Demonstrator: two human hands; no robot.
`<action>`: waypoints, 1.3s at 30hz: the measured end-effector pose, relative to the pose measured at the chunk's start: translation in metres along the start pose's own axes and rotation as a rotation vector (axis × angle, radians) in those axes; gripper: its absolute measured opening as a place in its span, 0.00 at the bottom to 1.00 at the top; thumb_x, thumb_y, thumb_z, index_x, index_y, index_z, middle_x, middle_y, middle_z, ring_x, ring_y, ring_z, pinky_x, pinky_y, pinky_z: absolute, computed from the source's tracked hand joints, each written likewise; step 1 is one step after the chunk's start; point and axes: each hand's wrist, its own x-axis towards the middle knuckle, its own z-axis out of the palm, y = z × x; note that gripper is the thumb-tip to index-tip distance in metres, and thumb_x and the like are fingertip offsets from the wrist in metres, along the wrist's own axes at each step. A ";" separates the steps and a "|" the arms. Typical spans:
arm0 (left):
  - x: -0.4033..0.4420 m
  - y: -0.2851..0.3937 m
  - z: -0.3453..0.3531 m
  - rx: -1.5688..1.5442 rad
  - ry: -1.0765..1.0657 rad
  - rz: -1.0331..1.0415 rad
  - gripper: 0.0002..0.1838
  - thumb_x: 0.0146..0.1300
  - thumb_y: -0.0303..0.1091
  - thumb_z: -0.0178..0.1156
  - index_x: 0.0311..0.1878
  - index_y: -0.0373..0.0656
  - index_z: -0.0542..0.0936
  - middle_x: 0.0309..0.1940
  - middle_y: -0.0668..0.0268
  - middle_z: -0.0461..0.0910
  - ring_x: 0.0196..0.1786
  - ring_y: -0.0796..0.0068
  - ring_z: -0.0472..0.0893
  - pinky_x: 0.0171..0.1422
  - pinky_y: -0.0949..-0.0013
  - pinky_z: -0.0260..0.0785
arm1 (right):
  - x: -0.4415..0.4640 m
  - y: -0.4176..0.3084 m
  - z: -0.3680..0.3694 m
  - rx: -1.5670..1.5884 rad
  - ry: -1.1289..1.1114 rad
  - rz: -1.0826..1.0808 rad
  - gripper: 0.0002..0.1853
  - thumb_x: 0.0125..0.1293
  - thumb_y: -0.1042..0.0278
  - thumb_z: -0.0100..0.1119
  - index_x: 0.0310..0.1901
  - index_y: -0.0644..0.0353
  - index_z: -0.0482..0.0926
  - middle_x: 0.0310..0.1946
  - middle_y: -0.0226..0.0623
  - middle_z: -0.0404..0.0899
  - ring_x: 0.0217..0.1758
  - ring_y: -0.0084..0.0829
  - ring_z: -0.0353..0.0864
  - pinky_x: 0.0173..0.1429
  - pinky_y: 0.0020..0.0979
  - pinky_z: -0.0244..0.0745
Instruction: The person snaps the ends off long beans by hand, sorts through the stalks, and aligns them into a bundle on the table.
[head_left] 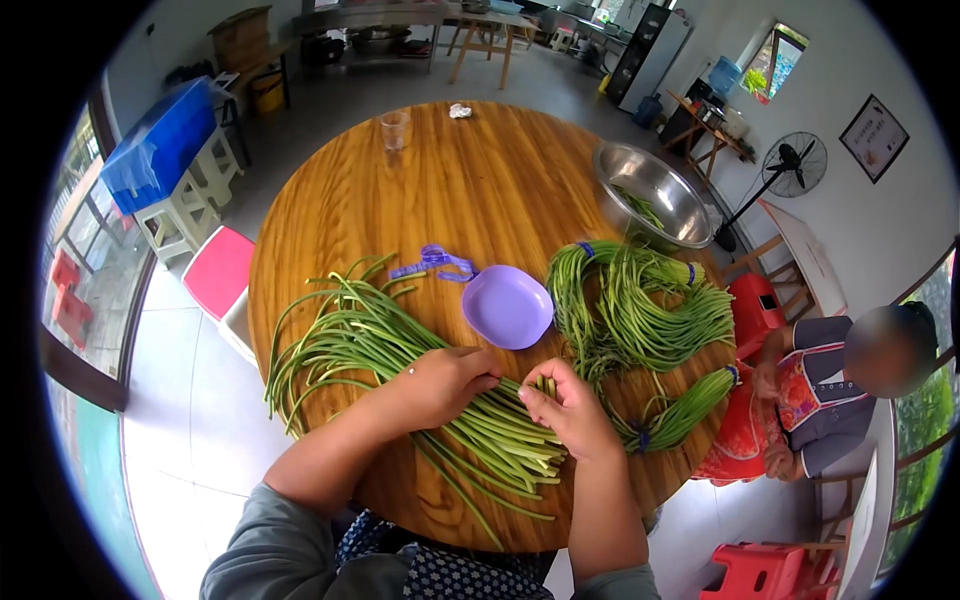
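Note:
A loose pile of garlic scapes (390,340) lies across the table in front of me, cut ends toward the lower right. Over its middle is my left hand (447,388), fingers curled closed on scapes; its fingertips are partly hidden. My right hand (570,410) pinches a few scape ends between thumb and fingers, just right of the left hand. Behind both hands sits a purple plate (508,307), with purple ties (435,262) beside it. To the right lie a curled bundle of scapes (650,300) and a smaller tied bundle (690,410), both with blue-purple bands.
The round wooden table (470,190) also carries a steel basin (655,195) with some green stems inside, a clear cup (396,130) and a crumpled white scrap (460,111). A person (820,390) sits at the right. A pink-topped stool (220,272) stands left.

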 end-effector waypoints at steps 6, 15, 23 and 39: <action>-0.001 0.002 0.009 0.099 0.012 0.105 0.04 0.64 0.26 0.64 0.41 0.38 0.82 0.36 0.55 0.82 0.39 0.50 0.84 0.43 0.56 0.77 | -0.005 -0.016 0.015 -0.497 0.031 -0.081 0.12 0.71 0.66 0.64 0.47 0.61 0.73 0.34 0.44 0.81 0.33 0.38 0.82 0.36 0.39 0.73; -0.005 0.043 0.029 0.333 0.238 0.196 0.08 0.55 0.23 0.63 0.39 0.38 0.79 0.30 0.58 0.79 0.32 0.56 0.83 0.35 0.60 0.77 | 0.009 0.010 0.015 -0.644 0.423 -0.281 0.09 0.74 0.67 0.58 0.47 0.62 0.73 0.29 0.46 0.78 0.29 0.46 0.79 0.35 0.43 0.73; 0.001 0.018 0.008 -0.071 0.134 0.037 0.07 0.65 0.26 0.65 0.45 0.40 0.80 0.36 0.56 0.84 0.39 0.49 0.85 0.42 0.58 0.76 | 0.000 -0.002 0.019 0.291 -0.032 -0.067 0.10 0.79 0.68 0.54 0.55 0.60 0.69 0.31 0.29 0.70 0.29 0.20 0.69 0.33 0.23 0.63; 0.000 0.010 0.001 -0.042 0.062 0.052 0.07 0.65 0.25 0.65 0.45 0.37 0.82 0.36 0.53 0.83 0.40 0.49 0.84 0.45 0.56 0.76 | -0.002 -0.006 0.001 0.358 -0.189 0.060 0.09 0.75 0.71 0.58 0.52 0.61 0.71 0.36 0.36 0.79 0.30 0.20 0.71 0.33 0.22 0.64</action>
